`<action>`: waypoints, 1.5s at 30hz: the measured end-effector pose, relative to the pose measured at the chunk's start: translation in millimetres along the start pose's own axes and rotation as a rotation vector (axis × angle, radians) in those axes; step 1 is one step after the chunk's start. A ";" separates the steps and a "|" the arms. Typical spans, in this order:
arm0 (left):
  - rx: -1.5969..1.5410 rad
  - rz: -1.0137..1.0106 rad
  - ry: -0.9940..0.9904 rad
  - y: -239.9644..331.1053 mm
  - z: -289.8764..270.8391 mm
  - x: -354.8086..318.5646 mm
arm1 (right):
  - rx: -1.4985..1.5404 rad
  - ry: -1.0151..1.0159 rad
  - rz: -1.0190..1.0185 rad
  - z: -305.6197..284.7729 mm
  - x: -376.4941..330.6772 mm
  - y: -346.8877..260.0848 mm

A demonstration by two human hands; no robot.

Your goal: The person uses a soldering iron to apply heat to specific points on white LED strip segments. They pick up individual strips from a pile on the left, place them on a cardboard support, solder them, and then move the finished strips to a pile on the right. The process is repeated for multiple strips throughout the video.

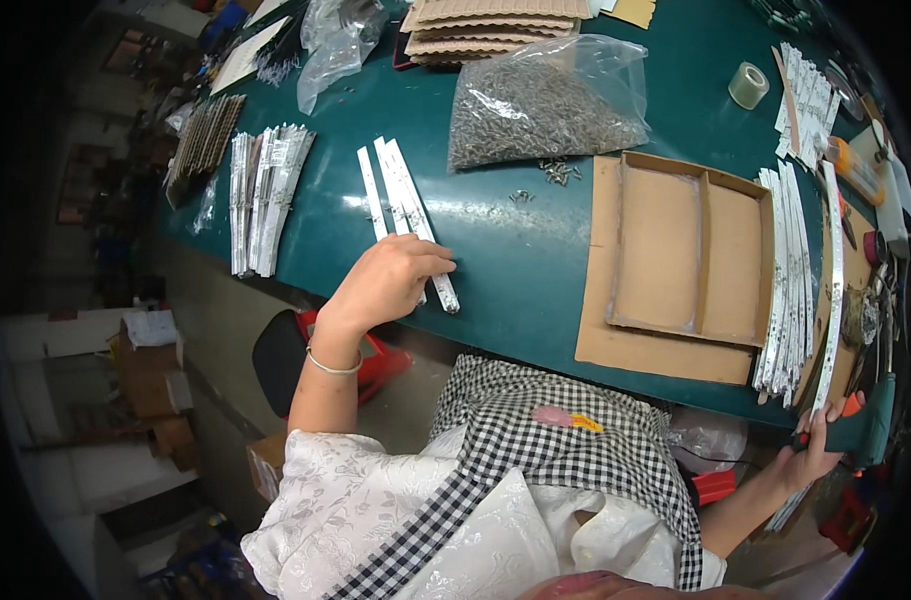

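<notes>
My left hand rests at the table's near edge over a few narrow white metal strips, fingers bent down onto them. Its thumb side is hidden, so how firmly it grips cannot be told. Low at the far right, my right hand is wrapped around the handle of a green pistol-shaped tool with an orange trigger-like part. A long white strip runs down to the fingers of that hand.
A clear bag of small metal screws lies at the back, loose ones beside it. Right of centre sits a divided cardboard tray. Strip bundles lie left and right. A tape roll and stacked cardboard are farther back.
</notes>
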State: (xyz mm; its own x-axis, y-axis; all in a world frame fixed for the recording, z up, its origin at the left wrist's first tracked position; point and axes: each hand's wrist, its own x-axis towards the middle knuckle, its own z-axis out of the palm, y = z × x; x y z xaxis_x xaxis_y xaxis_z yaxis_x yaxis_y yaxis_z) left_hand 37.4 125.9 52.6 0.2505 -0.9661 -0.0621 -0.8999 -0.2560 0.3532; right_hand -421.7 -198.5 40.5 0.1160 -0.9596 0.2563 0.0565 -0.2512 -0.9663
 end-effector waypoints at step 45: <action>-0.140 -0.284 0.159 -0.3 57.4 150.3 | 0.073 -0.322 0.126 64.0 -88.6 46.5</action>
State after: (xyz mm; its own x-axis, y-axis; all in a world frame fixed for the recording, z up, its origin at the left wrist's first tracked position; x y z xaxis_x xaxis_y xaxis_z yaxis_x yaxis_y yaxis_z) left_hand 54.9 -21.1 -10.4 0.5463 -0.8369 -0.0343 -0.7313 -0.4966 0.4676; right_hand -365.8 -117.1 -25.5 0.4322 -0.8907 0.1412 0.0909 -0.1127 -0.9895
